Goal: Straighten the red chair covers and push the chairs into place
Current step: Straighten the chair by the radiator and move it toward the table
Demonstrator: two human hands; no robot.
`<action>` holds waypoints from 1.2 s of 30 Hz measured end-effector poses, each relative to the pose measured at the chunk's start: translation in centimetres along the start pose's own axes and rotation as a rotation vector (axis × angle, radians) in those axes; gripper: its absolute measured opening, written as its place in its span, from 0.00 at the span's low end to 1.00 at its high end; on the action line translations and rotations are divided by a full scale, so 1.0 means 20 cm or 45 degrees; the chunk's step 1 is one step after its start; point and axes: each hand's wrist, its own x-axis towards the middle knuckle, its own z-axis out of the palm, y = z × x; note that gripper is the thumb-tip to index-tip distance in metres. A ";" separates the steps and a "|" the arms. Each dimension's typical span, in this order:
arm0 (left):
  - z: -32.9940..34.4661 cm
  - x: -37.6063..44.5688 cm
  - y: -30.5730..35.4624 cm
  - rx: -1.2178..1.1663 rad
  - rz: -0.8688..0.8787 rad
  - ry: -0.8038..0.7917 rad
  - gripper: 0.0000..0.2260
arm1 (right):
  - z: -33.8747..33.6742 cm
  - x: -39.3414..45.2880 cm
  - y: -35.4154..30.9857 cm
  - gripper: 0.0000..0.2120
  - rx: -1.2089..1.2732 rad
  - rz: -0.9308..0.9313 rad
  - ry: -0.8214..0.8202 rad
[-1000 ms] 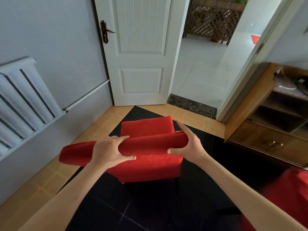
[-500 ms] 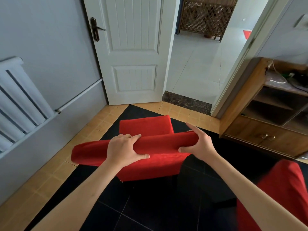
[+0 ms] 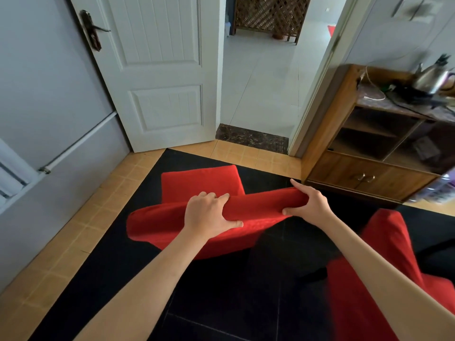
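Both hands, the left hand (image 3: 209, 215) and right hand (image 3: 309, 205), grip the top rail of the red fabric-covered chair (image 3: 197, 205) directly beneath them; even, simultaneous tension should smooth the cover without skewing it.

We see a floor (image 3: 246, 303) of black tiles bordered by tan tiles (image 3: 73, 232). On the black part, under our left hand (image 3: 209, 215) and right hand (image 3: 312, 205), stands a red-covered chair (image 3: 197, 183). A second red-covered chair (image 3: 369, 279) stands below and right of our right hand. Beyond that hand, a wooden cabinet (image 3: 369, 178) rests on the floor.
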 end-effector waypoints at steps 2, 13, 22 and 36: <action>0.01 0.01 0.01 0.015 0.005 0.020 0.43 | -0.01 0.01 0.02 0.46 -0.020 -0.006 -0.023; 0.01 0.00 0.00 0.015 0.004 0.041 0.43 | -0.01 0.01 0.01 0.47 -0.018 0.034 -0.059; 0.03 0.01 -0.01 -0.020 0.022 0.049 0.43 | -0.01 0.00 -0.02 0.45 -0.038 0.089 -0.051; 0.01 -0.08 -0.12 -0.074 0.147 0.093 0.40 | 0.06 -0.16 -0.12 0.43 -0.009 0.214 0.019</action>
